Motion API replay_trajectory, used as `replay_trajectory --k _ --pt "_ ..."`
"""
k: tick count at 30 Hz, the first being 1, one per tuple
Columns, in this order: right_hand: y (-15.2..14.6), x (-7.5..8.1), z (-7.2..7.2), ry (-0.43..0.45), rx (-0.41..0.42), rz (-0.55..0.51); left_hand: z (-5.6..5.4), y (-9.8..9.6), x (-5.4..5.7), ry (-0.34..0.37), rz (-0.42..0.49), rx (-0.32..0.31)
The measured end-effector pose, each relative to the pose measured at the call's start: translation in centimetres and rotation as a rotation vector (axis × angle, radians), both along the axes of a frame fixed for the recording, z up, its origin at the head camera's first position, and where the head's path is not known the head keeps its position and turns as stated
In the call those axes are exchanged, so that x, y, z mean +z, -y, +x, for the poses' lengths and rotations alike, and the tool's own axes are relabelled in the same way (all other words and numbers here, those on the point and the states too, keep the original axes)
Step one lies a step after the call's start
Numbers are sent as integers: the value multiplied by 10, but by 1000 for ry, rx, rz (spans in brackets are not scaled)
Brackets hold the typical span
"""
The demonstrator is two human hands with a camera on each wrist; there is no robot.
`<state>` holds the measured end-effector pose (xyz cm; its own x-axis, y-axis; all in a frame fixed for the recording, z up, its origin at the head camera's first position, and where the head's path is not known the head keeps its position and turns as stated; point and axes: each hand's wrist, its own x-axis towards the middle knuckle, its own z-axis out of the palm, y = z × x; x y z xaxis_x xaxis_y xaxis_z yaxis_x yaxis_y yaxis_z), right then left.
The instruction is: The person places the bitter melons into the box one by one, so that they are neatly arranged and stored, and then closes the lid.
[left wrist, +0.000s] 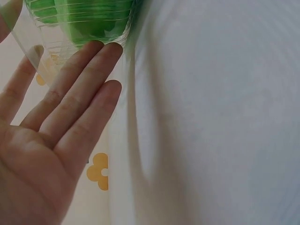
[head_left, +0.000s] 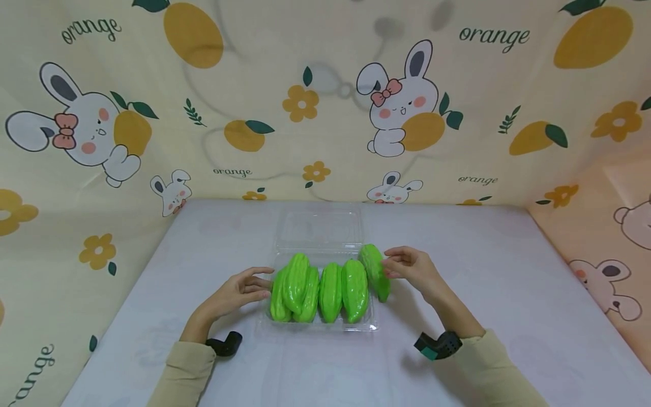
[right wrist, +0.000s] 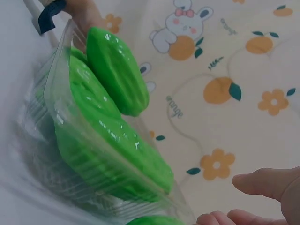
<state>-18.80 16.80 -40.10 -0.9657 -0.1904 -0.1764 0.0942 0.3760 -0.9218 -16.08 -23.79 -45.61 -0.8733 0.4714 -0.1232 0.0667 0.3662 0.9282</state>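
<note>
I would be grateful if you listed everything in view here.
Green fruit-like pieces: five, bright green, in the container, one atop two at the left
Outermost green piece: one, bright green, tilted at the container's right edge, by the right hand
Container: one, clear, mid-table
Lid: one, clear, opened toward the back
Table: one, white, beneath everything
Backdrop: cream, printed with rabbits and oranges, behind the table
Side panel: one, peach, far right
Wrist devices: two, mostly black, one per wrist
Sleeves: two, beige, on the forearms
Left hand: one, bare, beside the container's left
Right hand: one, bare, at the outermost piece
</note>
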Motion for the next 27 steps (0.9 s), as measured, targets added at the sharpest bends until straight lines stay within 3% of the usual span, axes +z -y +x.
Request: replay_trajectory --k 9,27 --pt "-5 -10 -5 14 -27 68 -1 0 -2 -1 -5 4" --pt "-11 -25 -11 54 -67 86 0 -1 -1 -6 -12 13"
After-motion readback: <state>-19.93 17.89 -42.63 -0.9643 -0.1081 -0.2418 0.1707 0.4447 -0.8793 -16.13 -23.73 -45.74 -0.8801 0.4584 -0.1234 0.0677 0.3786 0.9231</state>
